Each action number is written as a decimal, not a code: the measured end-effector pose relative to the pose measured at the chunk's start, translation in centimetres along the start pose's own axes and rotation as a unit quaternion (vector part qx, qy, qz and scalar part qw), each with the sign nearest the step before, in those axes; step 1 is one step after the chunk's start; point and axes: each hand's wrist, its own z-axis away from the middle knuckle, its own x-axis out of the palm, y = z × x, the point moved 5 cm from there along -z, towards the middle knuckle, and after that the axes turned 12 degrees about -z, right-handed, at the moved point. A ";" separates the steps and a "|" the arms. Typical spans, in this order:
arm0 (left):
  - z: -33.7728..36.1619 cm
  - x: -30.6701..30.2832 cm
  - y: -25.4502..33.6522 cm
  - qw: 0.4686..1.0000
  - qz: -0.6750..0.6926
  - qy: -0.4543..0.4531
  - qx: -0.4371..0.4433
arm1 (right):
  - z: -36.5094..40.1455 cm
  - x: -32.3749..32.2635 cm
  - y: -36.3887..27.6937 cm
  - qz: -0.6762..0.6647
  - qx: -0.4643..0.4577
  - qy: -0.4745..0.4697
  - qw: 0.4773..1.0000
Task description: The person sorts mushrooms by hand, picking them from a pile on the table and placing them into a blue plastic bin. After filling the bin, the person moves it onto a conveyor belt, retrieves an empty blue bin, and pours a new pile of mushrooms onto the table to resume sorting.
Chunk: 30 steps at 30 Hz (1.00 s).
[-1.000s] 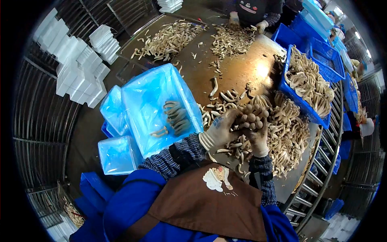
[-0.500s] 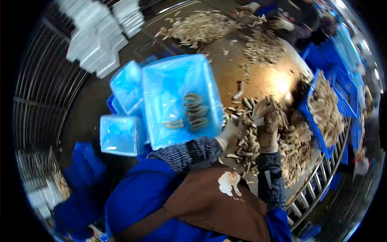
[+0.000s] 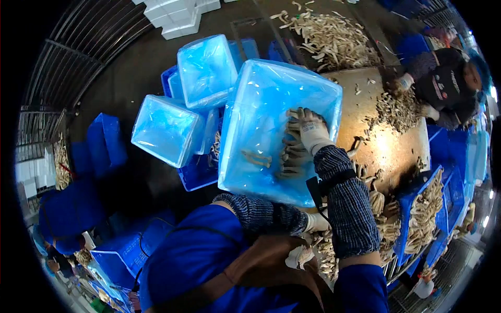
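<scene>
A large bin lined with clear plastic stands in front of me, its inside looking light blue. On its floor lies a row of long-stemmed mushrooms with brownish caps, and a few paler ones lie to their left. My right hand, in a white glove, reaches into the bin and grips mushrooms at the far end of the row. My left hand, gloved too, is low beside the bin's near right corner, over the mushroom pile; its fingers are hidden by my right forearm.
Two smaller plastic-lined boxes stand left of the bin. A blue crate of mushrooms sits at the right. Across the metal table, a co-worker handles a heap of small pieces. More mushrooms lie beyond.
My right hand has moved from the mushroom pile on the table into the lined bin. The view has swung, so the bin appears further right. My left hand stays near the bin's corner.
</scene>
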 end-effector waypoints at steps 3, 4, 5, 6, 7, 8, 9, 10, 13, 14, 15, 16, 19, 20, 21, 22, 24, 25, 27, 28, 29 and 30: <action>0.2 -0.7 -1.1 1.000 0.017 0.021 0.004 | -0.2 2.3 0.7 0.021 0.012 0.026 0.999; 0.3 -0.9 -1.4 0.999 0.017 0.029 0.006 | 0.2 1.8 0.4 -0.001 0.002 0.068 0.998; 0.3 -1.2 -1.4 0.999 0.021 0.042 0.014 | 0.8 1.2 0.4 -0.022 -0.001 0.114 0.993; 0.3 -1.4 -1.4 0.998 0.018 0.056 0.025 | 1.3 0.8 0.7 -0.046 -0.060 0.161 0.984; 0.3 -1.7 -1.3 0.997 0.010 0.072 0.040 | 4.1 -3.9 -0.9 -0.181 -0.078 0.148 0.969; 0.1 -2.2 -0.8 0.993 -0.008 0.097 0.060 | 7.3 -6.0 -0.6 -0.233 -0.128 0.214 0.940; -0.4 -2.5 -0.4 0.989 -0.033 0.119 0.080 | 10.6 -6.9 0.4 -0.276 -0.183 0.281 0.901; -0.7 -2.9 0.3 0.982 -0.068 0.146 0.099 | 13.9 -6.7 3.1 -0.343 -0.148 0.321 0.870; -0.8 -4.7 2.2 0.940 -0.154 0.287 0.101 | 25.1 -3.5 12.7 -0.546 0.063 0.424 0.720; -0.8 -5.4 2.2 0.923 -0.152 0.343 0.086 | 28.7 0.9 17.8 -0.555 0.162 0.461 0.674; 0.4 -4.4 3.3 0.916 -0.028 0.397 0.044 | 32.4 2.7 20.5 -0.515 0.287 0.457 0.666; 0.9 -4.3 3.6 0.910 -0.099 0.401 0.028 | 36.3 7.1 23.9 -0.343 0.442 0.481 0.675; 2.9 -2.6 5.7 0.764 -0.517 0.387 0.017 | 37.5 7.9 22.4 -0.494 0.290 0.436 0.694; 3.4 -3.3 3.7 0.699 -0.634 0.328 0.045 | 37.7 8.9 22.0 -0.402 0.303 0.365 0.783; 4.3 -3.5 2.0 0.620 -0.736 0.261 0.074 | 36.7 7.3 19.6 -0.302 0.308 0.287 0.856; 5.2 -2.2 2.1 0.581 -0.798 0.161 0.017 | 35.9 8.1 18.6 -0.148 0.293 0.202 0.923; 7.0 -1.0 1.1 0.453 -0.890 0.017 -0.059 | 35.5 7.7 17.8 -0.059 0.308 0.127 0.941; 7.1 -1.8 -0.1 0.451 -0.890 0.016 -0.061 | 35.7 7.2 18.5 -0.118 0.361 0.070 0.923; 6.9 -3.0 -2.4 0.397 -0.917 0.038 -0.024 | 37.3 10.0 21.7 -0.011 0.358 0.236 0.903; 5.7 -3.2 -2.0 0.381 -0.921 0.043 -0.072 | 37.5 8.0 22.1 -0.166 0.466 0.077 0.866; 5.2 -2.8 -0.8 0.426 -0.897 0.107 -0.044 | 38.1 10.1 23.5 -0.170 0.477 0.073 0.859; 4.2 -2.3 0.1 0.416 -0.891 0.182 -0.009 | 38.0 10.5 22.9 -0.149 0.482 0.058 0.861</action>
